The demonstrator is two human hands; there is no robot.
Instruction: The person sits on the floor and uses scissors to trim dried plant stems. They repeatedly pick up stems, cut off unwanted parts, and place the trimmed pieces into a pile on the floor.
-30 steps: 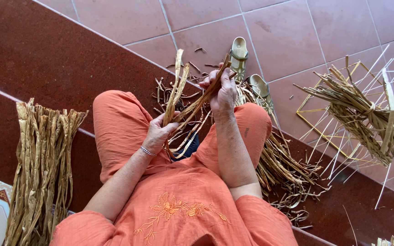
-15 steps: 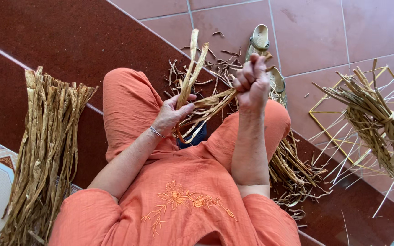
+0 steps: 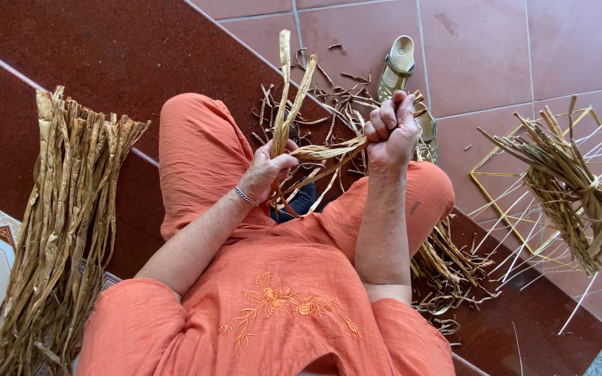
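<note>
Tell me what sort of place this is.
Probably a tiled home porch or step used for fibre craft. Reddish floor tiles, a bundle of dried strips beside the person, and sandals on the floor suggest it.

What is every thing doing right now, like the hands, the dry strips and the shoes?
Left hand: closed around upright dry strips.
Right hand: fisted, pulling one twisted strip sideways.
Big bundle: lying loose on the floor.
Scraps: scattered beside the legs.
Sandals: off, lying on the tiles.
Frame: on the floor, part-wrapped with tied strips.
</note>
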